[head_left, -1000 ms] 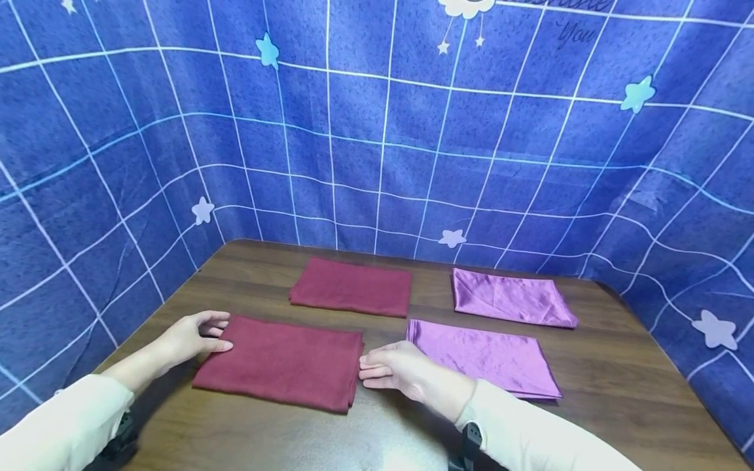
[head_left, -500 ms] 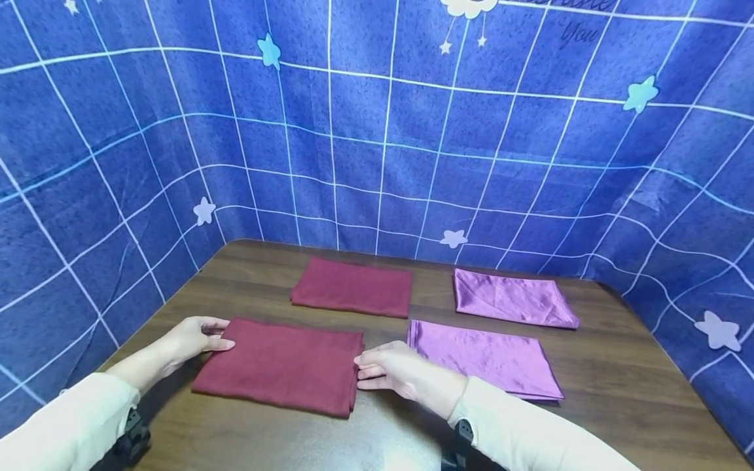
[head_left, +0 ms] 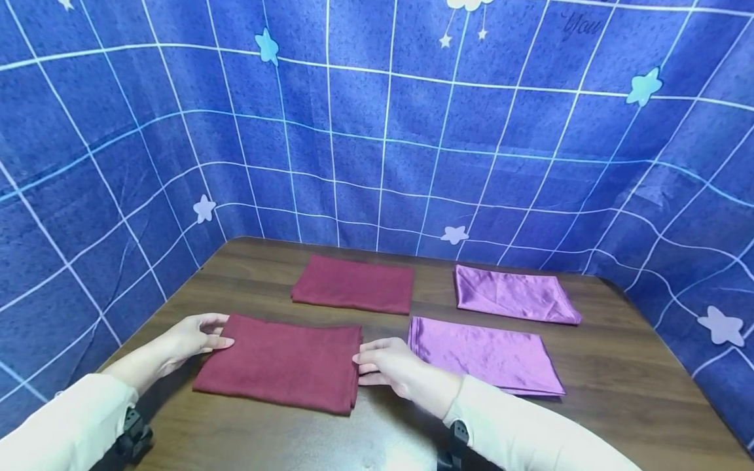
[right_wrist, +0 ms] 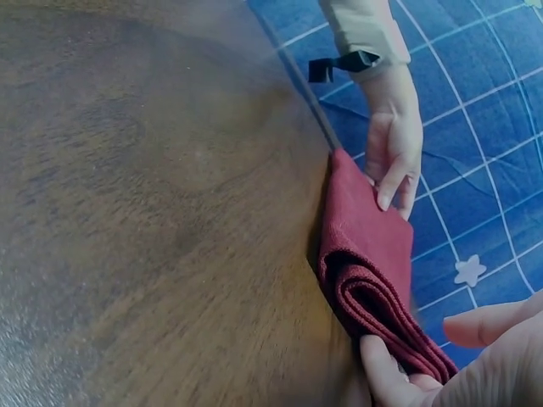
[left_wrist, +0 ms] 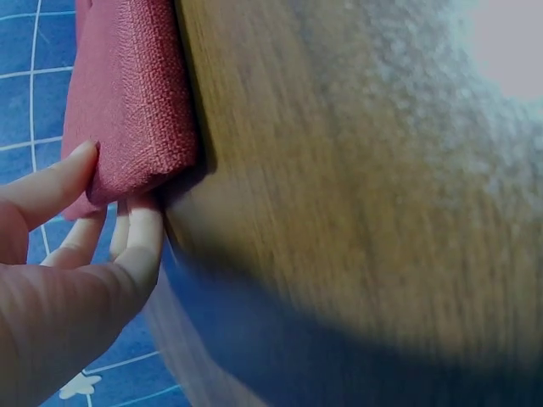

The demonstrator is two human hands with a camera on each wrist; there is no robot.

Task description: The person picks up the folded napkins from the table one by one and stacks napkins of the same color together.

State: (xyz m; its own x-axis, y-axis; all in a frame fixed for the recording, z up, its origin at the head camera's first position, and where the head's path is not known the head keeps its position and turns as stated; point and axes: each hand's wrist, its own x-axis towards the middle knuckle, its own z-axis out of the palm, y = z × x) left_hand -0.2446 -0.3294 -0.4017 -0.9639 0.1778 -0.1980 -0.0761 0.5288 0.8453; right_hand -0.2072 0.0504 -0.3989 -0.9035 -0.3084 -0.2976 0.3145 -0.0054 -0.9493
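Note:
A folded dark red cloth (head_left: 283, 363) lies near the front left of the table, several layers showing at its right end in the right wrist view. My left hand (head_left: 191, 341) holds its left end, thumb on top and fingers beneath the edge, as the left wrist view shows. At the opposite end, my right hand (head_left: 391, 366) grips the layered edge (right_wrist: 373, 301) between its digits. A second folded dark red cloth (head_left: 356, 284) lies behind. Close to the right hand, a folded shiny purple cloth (head_left: 485, 356) lies flat.
Another folded purple cloth (head_left: 512, 294) sits at the back right of the brown wooden table (head_left: 624, 373). A blue curtain (head_left: 365, 144) with white grid lines and stars surrounds the table's back and sides.
The right hand has shifted slightly left, its fingers now at the near red cloth's right edge. The left hand stays at the left end. The head view has tilted a little.

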